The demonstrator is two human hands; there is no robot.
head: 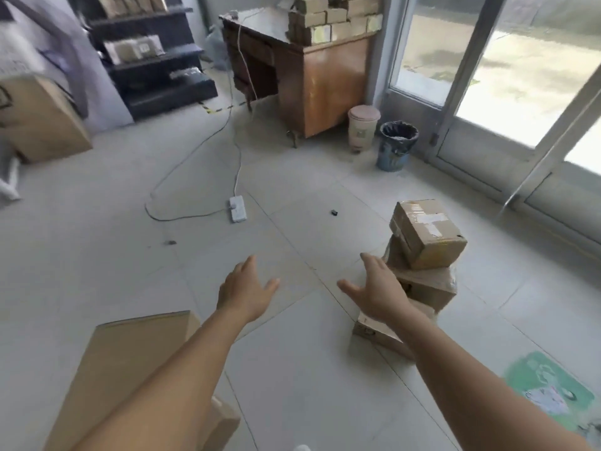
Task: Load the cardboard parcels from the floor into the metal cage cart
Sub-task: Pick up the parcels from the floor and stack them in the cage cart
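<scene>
Blue bin (pixel 397 147) w/ black liner, contents unclear; lidded pink bin (pixel 363 126) beside it. Parcels (pixel 422 255) stacked on floor tiles (pixel 130 255), right of centre, top box tilted. No cage cart in view. Left hand (pixel 245 289) & right hand (pixel 379 289) both outstretched, fingers spread, holding nothing; right hand just beside stack.

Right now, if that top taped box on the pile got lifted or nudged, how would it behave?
The top box looks stiff: its edges are crisp and tape seals it. It sits askew, overhanging the boxes below, so a nudge could well tip it off. The glossy tape may be a bit slippery. Neither the left hand nor the right hand touches it.
</scene>
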